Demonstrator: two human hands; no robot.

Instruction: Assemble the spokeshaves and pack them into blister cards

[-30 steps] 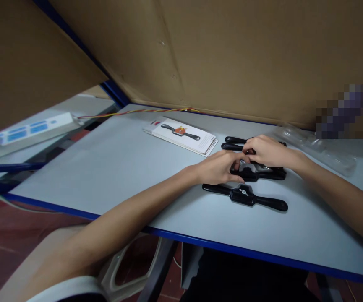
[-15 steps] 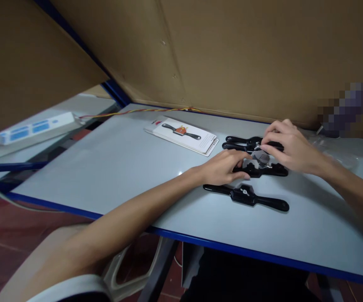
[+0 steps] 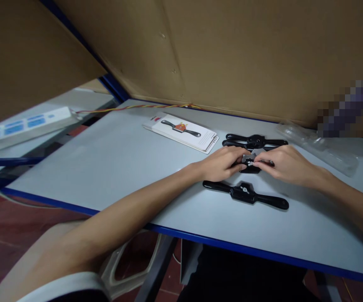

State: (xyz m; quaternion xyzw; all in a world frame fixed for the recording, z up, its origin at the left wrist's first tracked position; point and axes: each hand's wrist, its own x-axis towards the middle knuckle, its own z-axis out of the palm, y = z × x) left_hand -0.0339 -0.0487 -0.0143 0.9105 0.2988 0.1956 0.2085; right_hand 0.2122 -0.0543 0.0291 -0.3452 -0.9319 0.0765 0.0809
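Note:
My left hand (image 3: 223, 164) is closed round the left side of a black spokeshave (image 3: 249, 169) lying on the table. Over the middle of that tool, the fingertips of my right hand (image 3: 285, 167) pinch a small silvery wing screw (image 3: 251, 163). A grey metal plate (image 3: 258, 152) shows just behind these fingers. Nearer the table's front lies another black spokeshave (image 3: 243, 193), with a silvery screw at its centre. Behind my hands rest further black spokeshaves (image 3: 257, 140), partly overlapping each other. My fingers cover much of the held tool's handles.
Flat card packages (image 3: 184, 133) printed with a spokeshave lie left of my hands. A clear plastic blister shell (image 3: 329, 151) sits at the right rear. Cardboard walls (image 3: 231, 54) stand behind the table (image 3: 105, 167). A white power strip (image 3: 33, 121) is at far left.
My right hand has come down and toward me from the rear spokeshaves to the screw on the held one. The plastic shell behind it now shows more fully. My left hand has stayed almost still.

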